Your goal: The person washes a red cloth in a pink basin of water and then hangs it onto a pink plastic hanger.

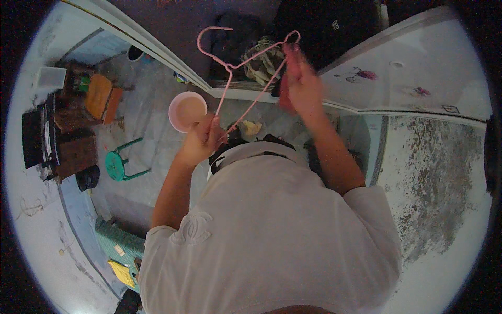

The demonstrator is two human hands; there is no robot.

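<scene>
A pink clothes hanger [251, 112] is held up before me, its hook pointing up and to the left. My left hand [203, 137] grips the hanger at its lower left corner. Near the opposite corner, my right hand [304, 88] is closed on a red cloth [287, 96], which is pressed around the hanger's end; this hand is blurred. Just beyond my left hand, a pink bucket [171, 114] holds cloudy liquid.
A green stool [115, 165] lies toward the left, near a wooden chair [98, 96] and dark wooden furniture [76, 153]. An open doorway with a raised sill [243, 94] is ahead; a crumpled patterned cloth [262, 62] lies past it. A white panel [411, 66] stands right.
</scene>
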